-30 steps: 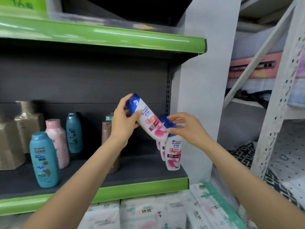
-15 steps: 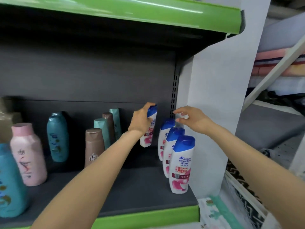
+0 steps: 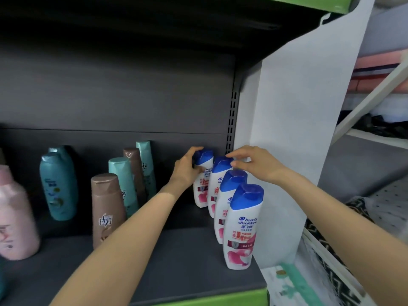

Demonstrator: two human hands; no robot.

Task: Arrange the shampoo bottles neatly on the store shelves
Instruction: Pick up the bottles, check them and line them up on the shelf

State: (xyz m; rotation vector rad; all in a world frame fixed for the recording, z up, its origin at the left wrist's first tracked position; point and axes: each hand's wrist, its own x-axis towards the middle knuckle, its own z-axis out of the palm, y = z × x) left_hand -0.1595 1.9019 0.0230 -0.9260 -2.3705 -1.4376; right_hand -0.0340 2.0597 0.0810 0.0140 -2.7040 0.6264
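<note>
Several white shampoo bottles with blue caps stand in a row along the right end of the dark shelf (image 3: 167, 268). The front bottle (image 3: 242, 228) is nearest me. My left hand (image 3: 186, 171) grips the rearmost bottle (image 3: 202, 173), which stands upright at the back of the row. My right hand (image 3: 256, 164) reaches over the row. Its thumb and fingertips touch the blue cap of the second bottle from the back (image 3: 220, 171).
A white side panel (image 3: 298, 133) closes the shelf on the right. Brown bottles (image 3: 107, 208), teal bottles (image 3: 58, 184) and a pink bottle (image 3: 15, 221) stand to the left. A green shelf lip (image 3: 242, 298) runs along the front. A white rack (image 3: 375, 93) stands at right.
My left hand brought the bottle from tilted in the air down to the back of the row, upright. My right hand came down onto a cap. The camera moved closer.
</note>
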